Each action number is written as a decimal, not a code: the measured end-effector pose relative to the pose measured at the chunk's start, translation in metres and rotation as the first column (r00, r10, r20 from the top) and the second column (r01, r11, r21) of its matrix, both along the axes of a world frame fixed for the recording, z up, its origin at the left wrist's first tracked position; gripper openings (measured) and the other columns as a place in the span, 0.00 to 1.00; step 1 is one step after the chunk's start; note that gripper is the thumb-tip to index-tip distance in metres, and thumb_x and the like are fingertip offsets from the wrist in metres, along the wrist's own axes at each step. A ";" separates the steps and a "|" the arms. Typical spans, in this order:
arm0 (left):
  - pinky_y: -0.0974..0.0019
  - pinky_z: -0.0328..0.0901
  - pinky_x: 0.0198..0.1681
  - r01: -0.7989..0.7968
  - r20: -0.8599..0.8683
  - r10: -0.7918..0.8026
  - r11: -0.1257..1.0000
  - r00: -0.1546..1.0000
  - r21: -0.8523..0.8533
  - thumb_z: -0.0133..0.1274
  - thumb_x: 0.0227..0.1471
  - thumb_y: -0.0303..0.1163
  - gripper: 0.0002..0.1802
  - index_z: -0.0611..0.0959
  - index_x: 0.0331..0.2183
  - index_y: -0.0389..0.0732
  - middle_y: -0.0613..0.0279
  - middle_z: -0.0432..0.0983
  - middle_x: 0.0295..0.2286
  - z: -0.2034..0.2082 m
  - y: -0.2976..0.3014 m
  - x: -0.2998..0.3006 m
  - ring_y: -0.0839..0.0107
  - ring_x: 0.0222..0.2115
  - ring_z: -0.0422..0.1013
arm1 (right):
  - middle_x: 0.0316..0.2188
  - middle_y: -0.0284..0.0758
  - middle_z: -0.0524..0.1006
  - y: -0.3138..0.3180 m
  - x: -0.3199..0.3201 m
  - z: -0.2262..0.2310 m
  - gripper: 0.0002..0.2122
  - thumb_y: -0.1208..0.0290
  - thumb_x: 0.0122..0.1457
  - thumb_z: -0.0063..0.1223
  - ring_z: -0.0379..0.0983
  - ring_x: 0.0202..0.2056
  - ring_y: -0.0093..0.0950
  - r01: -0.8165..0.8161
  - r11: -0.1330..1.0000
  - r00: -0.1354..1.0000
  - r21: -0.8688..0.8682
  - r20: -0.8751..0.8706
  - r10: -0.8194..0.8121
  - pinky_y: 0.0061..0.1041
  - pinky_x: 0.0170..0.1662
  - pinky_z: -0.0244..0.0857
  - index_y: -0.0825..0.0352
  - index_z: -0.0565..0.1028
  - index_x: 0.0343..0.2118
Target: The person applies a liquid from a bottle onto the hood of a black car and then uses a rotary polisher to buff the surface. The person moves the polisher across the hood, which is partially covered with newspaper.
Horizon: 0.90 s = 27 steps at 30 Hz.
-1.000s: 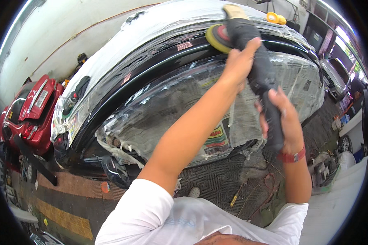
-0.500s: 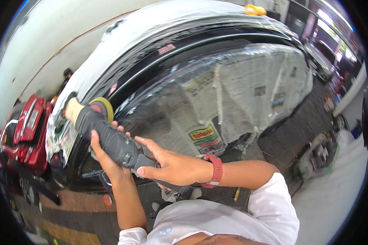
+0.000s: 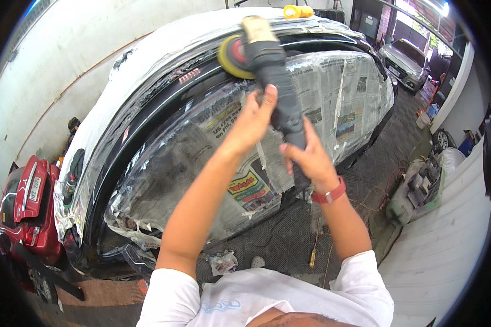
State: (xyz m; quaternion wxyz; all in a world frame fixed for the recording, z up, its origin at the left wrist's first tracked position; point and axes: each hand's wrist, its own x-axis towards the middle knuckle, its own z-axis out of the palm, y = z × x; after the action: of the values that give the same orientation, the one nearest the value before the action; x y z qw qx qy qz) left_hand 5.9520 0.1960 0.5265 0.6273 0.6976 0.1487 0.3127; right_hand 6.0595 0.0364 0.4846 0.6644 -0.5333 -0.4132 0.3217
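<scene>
Both my hands hold a black polisher (image 3: pixel 281 82) with a tan head cover. My left hand (image 3: pixel 255 120) is closed around the middle of its body, and my right hand (image 3: pixel 312 161) wraps the rear handle, a red watch on that wrist. The yellow foam pad (image 3: pixel 229 61) is over the glossy black roof edge (image 3: pixel 186 86) of a car; whether it presses on the paint I cannot tell. Below that edge, the car's side windows are masked with newspaper (image 3: pixel 223 144). White plastic sheeting (image 3: pixel 147 65) covers the roof above it.
A yellow bottle-like object (image 3: pixel 298 11) lies on the covered roof. At left stands a red car (image 3: pixel 24 212) with its rear lid raised; at far right, a silver car (image 3: pixel 406 62). A wheel (image 3: pixel 443 139) and a green bin of parts (image 3: pixel 414 191) line the right wall.
The polisher has swung from the car's left end up and right along the roof edge, both hands still on it. My arms are stretched further out.
</scene>
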 end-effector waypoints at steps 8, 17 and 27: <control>0.56 0.70 0.62 0.237 -0.207 -0.229 0.972 0.951 0.013 0.61 0.68 0.41 0.38 0.66 0.71 0.38 0.48 0.71 0.63 -0.090 -0.074 -0.080 0.61 0.62 0.70 | 0.30 0.33 0.76 0.024 0.181 0.040 0.19 0.73 0.61 0.63 0.73 0.21 0.22 0.267 0.962 0.959 0.054 -0.108 -0.260 0.27 0.23 0.73 0.65 0.68 0.51; 0.56 0.68 0.64 0.144 -0.226 -0.154 0.988 0.962 -0.058 0.59 0.70 0.41 0.33 0.70 0.68 0.37 0.52 0.75 0.60 -0.090 -0.060 -0.113 0.63 0.61 0.71 | 0.30 0.34 0.77 0.043 0.262 0.019 0.13 0.76 0.61 0.61 0.72 0.23 0.22 0.157 0.956 0.924 0.246 -0.379 -0.055 0.24 0.24 0.72 0.66 0.69 0.44; 0.56 0.61 0.69 -0.196 -0.005 0.200 0.967 0.980 0.163 0.55 0.71 0.52 0.41 0.67 0.70 0.33 0.49 0.72 0.63 -0.034 -0.005 -0.062 0.62 0.65 0.67 | 0.37 0.37 0.77 0.045 -0.027 -0.039 0.33 0.79 0.63 0.61 0.75 0.21 0.27 0.016 0.969 0.926 0.245 -0.370 0.078 0.29 0.23 0.73 0.63 0.56 0.68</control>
State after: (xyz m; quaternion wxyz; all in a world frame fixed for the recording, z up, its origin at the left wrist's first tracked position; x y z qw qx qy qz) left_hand 5.8899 0.1908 0.4928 0.5326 0.7312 0.1983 0.3773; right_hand 6.0327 0.0812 0.4457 0.7864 -0.3692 -0.3229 0.3754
